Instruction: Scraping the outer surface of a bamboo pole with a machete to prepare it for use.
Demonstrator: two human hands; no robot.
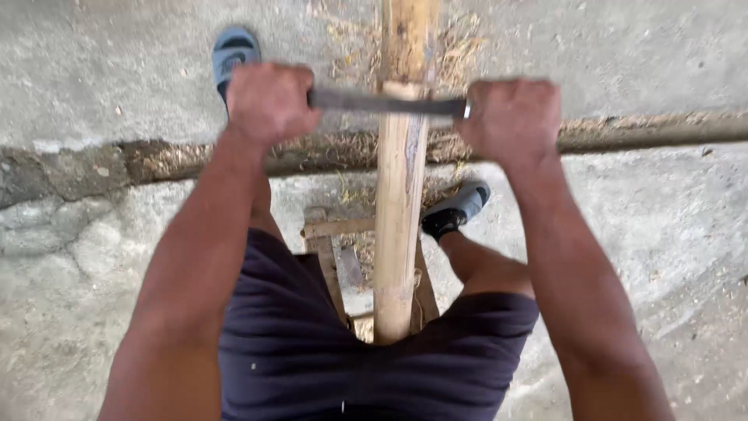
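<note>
A pale bamboo pole (399, 195) runs from between my legs away toward the top of the view. A long dark metal blade (374, 101) lies crosswise over the pole. My left hand (269, 101) is closed on the blade's left end. My right hand (510, 121) grips the handle end at the right. Both fists sit level with each other, one on each side of the pole.
I sit in dark shorts on a low wooden stool (331, 242). My feet wear grey slippers (232, 51) on cracked concrete. A dirt-filled groove (647, 129) crosses the floor under the pole, with dry shavings (460, 47) scattered around it.
</note>
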